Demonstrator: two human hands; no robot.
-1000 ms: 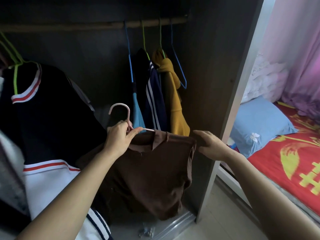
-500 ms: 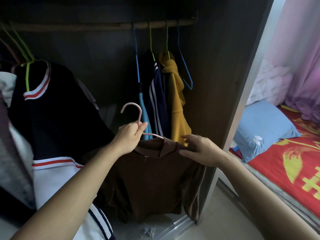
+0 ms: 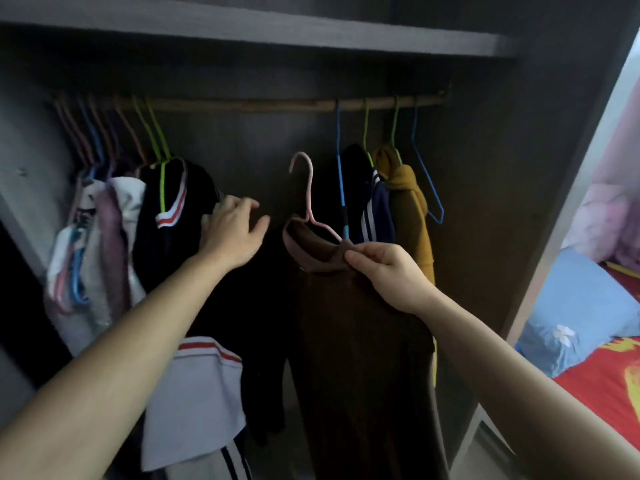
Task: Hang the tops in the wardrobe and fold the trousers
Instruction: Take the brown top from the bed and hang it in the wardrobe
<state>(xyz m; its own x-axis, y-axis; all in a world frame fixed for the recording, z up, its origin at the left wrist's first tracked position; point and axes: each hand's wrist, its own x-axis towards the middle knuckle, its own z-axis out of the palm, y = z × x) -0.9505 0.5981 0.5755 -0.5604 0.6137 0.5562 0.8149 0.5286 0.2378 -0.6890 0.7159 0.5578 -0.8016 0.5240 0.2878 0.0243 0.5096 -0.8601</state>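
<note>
A brown collared top (image 3: 360, 341) hangs from a pink hanger (image 3: 306, 188) inside the wardrobe, below the wooden rail (image 3: 242, 105). The hanger's hook is under the rail, not on it. My right hand (image 3: 384, 271) pinches the top's collar and the hanger's shoulder, holding them up. My left hand (image 3: 233, 230) rests with spread fingers against the shoulder of a black top with red and white trim (image 3: 180, 216), which hangs on a green hanger to the left.
Navy striped and mustard tops (image 3: 405, 216) hang at the rail's right end beside a bare blue hanger (image 3: 427, 181). Several more hangers and light garments (image 3: 93, 209) crowd the left end. A shelf (image 3: 277, 32) runs above. A bed with a blue pillow (image 3: 575, 306) lies right.
My left hand let go of the pink hanger and moved left onto the black top. My right hand now carries the brown top, raised higher toward the rail. The view tilted upward.
</note>
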